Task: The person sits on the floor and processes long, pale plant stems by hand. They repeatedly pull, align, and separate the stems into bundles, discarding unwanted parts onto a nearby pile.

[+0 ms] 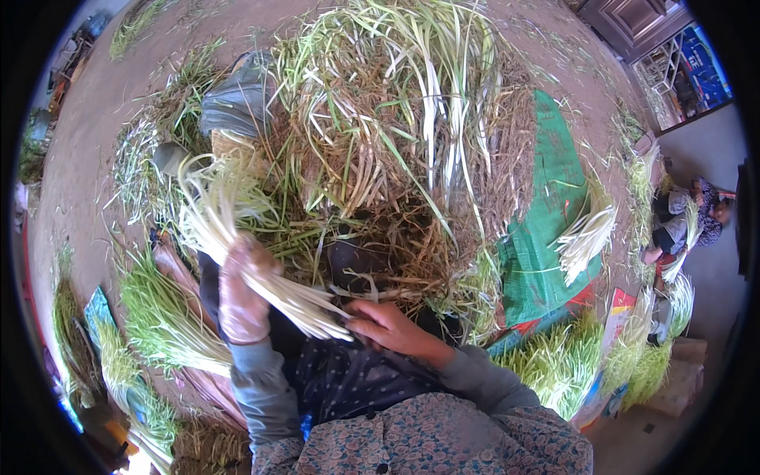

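Note:
A bunch of long, pale, chive-like stalks (291, 303) is in my left hand (246, 291), with its white ends pointing right and its leafy ends fanned out up and to the left. The left hand is slightly blurred. My right hand (389, 326) is at the white ends, thumb and forefinger together on the tip of one stalk; some of its fingers are hidden. Both hands are over my dark dotted apron (362, 374). Before me rises a large heap of uncleaned stalks (386, 136) with brown, dry outer leaves and roots.
On the right, a green woven sack (546, 208) carries a bundle of white stalks (588, 237). Cleaned green bundles lie at the lower right (558, 362) and left (166, 320). A grey plastic bag (237, 95) sits beside the heap. At far right another person (700, 214) holds stalks.

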`<state>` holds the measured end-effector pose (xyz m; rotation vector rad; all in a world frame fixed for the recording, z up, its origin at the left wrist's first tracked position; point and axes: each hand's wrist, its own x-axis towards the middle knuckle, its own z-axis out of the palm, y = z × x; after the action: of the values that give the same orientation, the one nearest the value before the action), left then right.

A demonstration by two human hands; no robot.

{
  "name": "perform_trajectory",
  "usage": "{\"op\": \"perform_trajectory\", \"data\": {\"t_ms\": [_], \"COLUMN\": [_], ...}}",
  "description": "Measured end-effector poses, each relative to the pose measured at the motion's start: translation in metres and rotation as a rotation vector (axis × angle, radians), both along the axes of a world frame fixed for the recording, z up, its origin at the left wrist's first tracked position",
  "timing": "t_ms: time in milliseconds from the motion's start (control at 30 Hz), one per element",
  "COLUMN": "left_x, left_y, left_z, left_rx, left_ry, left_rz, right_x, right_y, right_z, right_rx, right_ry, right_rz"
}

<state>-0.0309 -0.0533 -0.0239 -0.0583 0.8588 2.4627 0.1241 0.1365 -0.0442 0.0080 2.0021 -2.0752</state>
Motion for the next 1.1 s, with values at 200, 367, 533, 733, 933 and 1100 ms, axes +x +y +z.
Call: {"op": "perform_trajectory", "data": {"t_ms": [200, 367, 533, 733, 933, 1100], "left_x": [-0.066, 0.026, 0.100, 0.096, 0.067, 0.049], "left_y": [-0.042, -0.003, 0.010, 0.023, 0.020, 0.046], "left_z": [0.055, 0.030, -0.026, -0.004, 0.041, 0.064], "left_rx": [0.219, -0.028, -0.129, -0.140, -0.240, -0.413], "left_ry": [0.071, -0.072, -0.474, -0.456, -0.043, 0.040], "left_rz": [0.122, -0.028, -0.292, -0.251, -0.004, 0.132], "right_x": [0.030, -0.020, -0.087, -0.075, -0.063, -0.071], "right_y": [0.031, 0.084, 0.135, 0.127, 0.063, 0.030], "right_z": [0.028, 0.008, 0.005, -0.041, 0.039, 0.052], "right_rx": [0.119, 0.616, 0.834, 1.155, 0.768, 0.839], "right_ry": [-0.152, 0.427, -0.043, -0.063, 0.318, 0.501], "right_rz": [-0.011, -0.489, -0.539, -0.417, -0.242, -0.183]}}
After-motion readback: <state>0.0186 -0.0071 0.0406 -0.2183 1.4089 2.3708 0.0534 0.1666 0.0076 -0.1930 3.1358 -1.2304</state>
